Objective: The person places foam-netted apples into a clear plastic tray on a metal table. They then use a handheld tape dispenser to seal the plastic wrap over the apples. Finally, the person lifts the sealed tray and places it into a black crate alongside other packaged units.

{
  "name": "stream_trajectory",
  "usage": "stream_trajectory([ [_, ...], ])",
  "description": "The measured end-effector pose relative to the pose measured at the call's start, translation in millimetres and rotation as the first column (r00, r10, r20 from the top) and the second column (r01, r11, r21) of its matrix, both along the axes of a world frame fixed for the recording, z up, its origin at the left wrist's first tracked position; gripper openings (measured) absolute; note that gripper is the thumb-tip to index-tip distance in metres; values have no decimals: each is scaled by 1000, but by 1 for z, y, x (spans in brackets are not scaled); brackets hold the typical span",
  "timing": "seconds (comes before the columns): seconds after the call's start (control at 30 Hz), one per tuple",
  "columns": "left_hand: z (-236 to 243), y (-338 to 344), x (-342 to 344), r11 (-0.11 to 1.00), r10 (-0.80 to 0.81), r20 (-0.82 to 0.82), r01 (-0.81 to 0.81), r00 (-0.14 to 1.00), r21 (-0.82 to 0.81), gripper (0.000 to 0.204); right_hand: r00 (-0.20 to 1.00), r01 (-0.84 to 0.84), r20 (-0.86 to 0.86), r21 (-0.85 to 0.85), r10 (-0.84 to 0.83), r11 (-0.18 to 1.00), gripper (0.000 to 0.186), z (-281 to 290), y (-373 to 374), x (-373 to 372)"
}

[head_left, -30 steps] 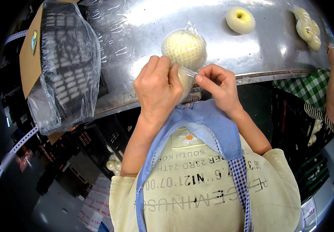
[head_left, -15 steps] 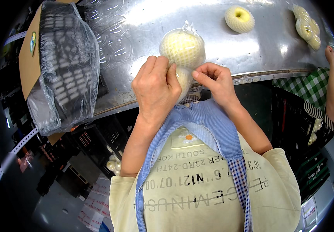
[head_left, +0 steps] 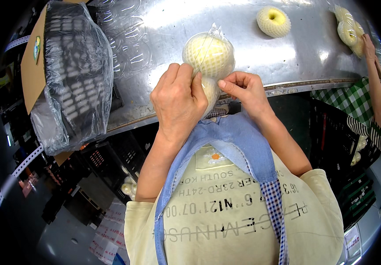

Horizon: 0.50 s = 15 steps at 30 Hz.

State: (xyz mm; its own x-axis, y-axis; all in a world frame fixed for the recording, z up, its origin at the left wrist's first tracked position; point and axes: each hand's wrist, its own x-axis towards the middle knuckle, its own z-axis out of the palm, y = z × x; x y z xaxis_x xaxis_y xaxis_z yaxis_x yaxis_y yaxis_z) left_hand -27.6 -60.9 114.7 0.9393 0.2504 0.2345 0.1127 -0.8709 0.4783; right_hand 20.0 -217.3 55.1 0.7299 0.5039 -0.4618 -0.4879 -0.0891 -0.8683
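nearest are the pale shirt (head_left: 234, 216) and blue apron (head_left: 226, 132). just beyond, both hands are on a clear pack (head_left: 219, 42) at the table's near edge. the left hand (head_left: 177, 104) is curled, thumb and forefinger drawn together at the pack's left side, seemingly gripping film; the rest of its fingers fold out of sight. the right hand (head_left: 248, 93) brings thumb and forefinger close together on the film at the right side, its other fingers loosely bent.

the pack holds two netted fruits: the lower fruit (head_left: 210, 89), partly behind the left hand, and the upper fruit (head_left: 204, 52), which lies over the table (head_left: 248, 62). loose film stands up past the upper fruit. judging by this, the wrapping is well along: both fruits are inside, but the film between the hands seems unfinished and the pack is not yet let go. i cannot tell whether it is sealed.

to the left sit a carton (head_left: 32, 66) and a bag (head_left: 78, 84). farther off, a loose fruit (head_left: 274, 22) wears its net without film. at far right a co-worker's hand (head_left: 368, 47) touches another pack (head_left: 348, 33).
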Motion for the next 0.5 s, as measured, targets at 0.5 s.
stream_trajectory([
  [0.5,-1,3,0,1000,-10,8,10,1000,15,14,987,-11,156,-135,32,991,41,-23,5,9],
])
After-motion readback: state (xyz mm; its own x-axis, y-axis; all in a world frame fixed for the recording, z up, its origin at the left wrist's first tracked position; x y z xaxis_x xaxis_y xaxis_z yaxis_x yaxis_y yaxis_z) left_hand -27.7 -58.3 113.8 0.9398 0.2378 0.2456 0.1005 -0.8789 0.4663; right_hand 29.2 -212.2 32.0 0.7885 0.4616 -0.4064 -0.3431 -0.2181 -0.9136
